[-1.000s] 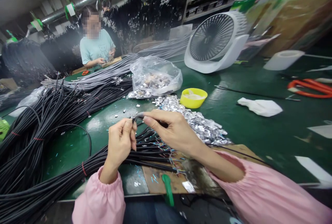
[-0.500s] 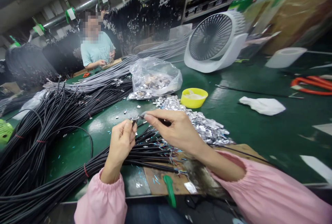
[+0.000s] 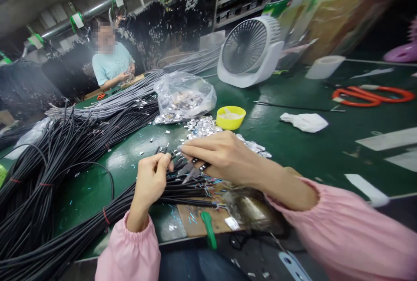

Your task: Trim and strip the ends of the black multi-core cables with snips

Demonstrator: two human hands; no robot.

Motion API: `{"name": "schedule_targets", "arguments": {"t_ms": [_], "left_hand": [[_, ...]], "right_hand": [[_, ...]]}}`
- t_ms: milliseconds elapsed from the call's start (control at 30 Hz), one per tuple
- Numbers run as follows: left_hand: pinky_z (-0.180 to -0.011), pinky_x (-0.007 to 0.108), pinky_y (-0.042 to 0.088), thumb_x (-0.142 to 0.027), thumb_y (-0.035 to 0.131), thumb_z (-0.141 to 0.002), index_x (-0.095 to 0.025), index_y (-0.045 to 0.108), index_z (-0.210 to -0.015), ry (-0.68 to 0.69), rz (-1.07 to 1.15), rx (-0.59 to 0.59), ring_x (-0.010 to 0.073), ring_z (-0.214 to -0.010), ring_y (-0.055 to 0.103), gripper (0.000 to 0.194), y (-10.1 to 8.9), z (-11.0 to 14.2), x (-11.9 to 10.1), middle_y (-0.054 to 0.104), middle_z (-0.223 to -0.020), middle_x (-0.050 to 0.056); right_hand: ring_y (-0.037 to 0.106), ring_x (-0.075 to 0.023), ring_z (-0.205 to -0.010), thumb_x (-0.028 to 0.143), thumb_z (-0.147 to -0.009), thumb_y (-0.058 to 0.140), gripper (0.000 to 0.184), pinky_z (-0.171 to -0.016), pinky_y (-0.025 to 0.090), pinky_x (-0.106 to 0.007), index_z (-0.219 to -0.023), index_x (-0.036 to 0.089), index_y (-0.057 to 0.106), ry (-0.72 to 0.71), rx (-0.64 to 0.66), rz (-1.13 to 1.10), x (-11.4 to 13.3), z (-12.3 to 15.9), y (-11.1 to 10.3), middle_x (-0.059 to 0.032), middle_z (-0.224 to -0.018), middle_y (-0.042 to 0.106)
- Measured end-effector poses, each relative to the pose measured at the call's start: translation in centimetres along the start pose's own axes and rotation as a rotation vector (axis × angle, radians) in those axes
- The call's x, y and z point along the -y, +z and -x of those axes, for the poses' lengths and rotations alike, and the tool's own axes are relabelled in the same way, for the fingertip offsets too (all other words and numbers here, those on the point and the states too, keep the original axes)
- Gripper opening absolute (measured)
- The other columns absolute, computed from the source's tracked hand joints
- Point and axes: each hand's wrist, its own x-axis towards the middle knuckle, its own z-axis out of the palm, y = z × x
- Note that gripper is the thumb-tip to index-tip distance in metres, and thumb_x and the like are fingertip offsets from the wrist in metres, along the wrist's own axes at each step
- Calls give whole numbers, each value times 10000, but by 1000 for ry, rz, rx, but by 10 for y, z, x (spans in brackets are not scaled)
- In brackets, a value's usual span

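Note:
My left hand (image 3: pixel 152 180) is closed in a pinch round the end of a black cable (image 3: pixel 162 149), whose tip sticks up above my fingers. My right hand (image 3: pixel 219 156) is closed on a small metal cutting tool (image 3: pixel 193 170), its blades pointing left toward the cable end. Both hands hover over a bundle of black cables (image 3: pixel 97 216) with stripped coloured wire ends lying on the green table (image 3: pixel 312 150). A heap of silver foil scraps (image 3: pixel 208 127) lies just beyond my right hand.
Large piles of black cables (image 3: pixel 48 159) and grey cables (image 3: pixel 137 90) fill the left. A clear bag of scraps (image 3: pixel 184 98), yellow bowl (image 3: pixel 230 117), white fan (image 3: pixel 249 51), white cloth (image 3: pixel 304 121), orange scissors (image 3: pixel 368 95) and a tape roll (image 3: pixel 324 67) lie beyond. Another person (image 3: pixel 110 61) works opposite.
The view has swung right and down. My right hand has dropped a little toward the cable bundle, and the tool's blades now show below its fingers. The left hand keeps its pinch on the cable.

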Motion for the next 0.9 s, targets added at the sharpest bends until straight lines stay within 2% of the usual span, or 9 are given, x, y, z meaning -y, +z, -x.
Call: {"name": "schedule_targets", "arguments": {"t_ms": [167,267,367,467,567,667,767,833,900], "left_hand": [[-494,222,254,-277,397,-851,-172,460,-502,89,-267,190,100,-483,403,370,5,0,-4,429,-475,-32],[-515,224,259,-248,393,-847,-176,460,-506,119,-335,316,107,-491,401,355,6,-1,-6,432,-480,-31],[-515,224,268,-220,387,-836,-175,470,-510,143,-329,405,107,-490,398,339,5,-2,-7,441,-486,-30],[-517,221,282,-231,379,-839,-168,475,-517,140,-295,452,101,-494,400,342,3,-3,-7,441,-496,-29],[-506,213,288,-272,391,-849,-161,492,-534,113,-225,460,97,-507,394,349,-1,-3,-7,428,-501,-28],[-504,208,316,-311,427,-842,-152,549,-564,108,-111,446,100,-518,410,343,-7,-3,-5,468,-515,-15],[-537,214,354,-294,513,-796,-146,621,-610,144,-34,343,116,-575,472,261,-11,-3,-2,550,-589,16],[-534,213,357,-294,577,-748,-146,643,-626,161,26,227,116,-581,482,203,-11,-4,2,555,-615,18],[-520,210,354,-310,611,-718,-146,637,-630,157,86,82,106,-555,472,187,-8,-4,6,531,-605,3]], "right_hand": [[427,-108,-418,5,-741,540,204,-440,179,-302,-615,160,579,-173,511,139,4,-4,-20,0,-522,544],[307,-93,-378,20,-684,639,289,-453,133,-315,-479,175,508,-172,661,45,9,-6,-20,26,-452,487],[174,-80,-370,-22,-651,632,439,-477,140,-318,-374,192,367,-80,632,-159,11,-6,-18,71,-369,349],[105,-75,-374,-57,-621,597,458,-474,146,-311,-348,192,326,-33,604,-268,9,-10,-21,94,-337,242],[149,-67,-374,-31,-563,604,314,-431,154,-276,-389,184,456,46,622,-389,0,-18,-28,101,-347,273],[290,-58,-385,57,-571,556,147,-393,213,-207,-497,183,573,220,600,-643,-12,-22,-27,96,-396,381],[395,-65,-389,179,-595,475,111,-388,299,-176,-523,177,559,426,518,-1019,-18,-20,-12,76,-424,447],[392,-69,-346,239,-601,464,114,-365,323,-184,-547,174,540,563,445,-1255,-15,-17,3,71,-417,464],[341,-61,-310,273,-593,477,124,-339,311,-191,-567,167,535,631,374,-1381,-8,-17,16,65,-410,469]]}}
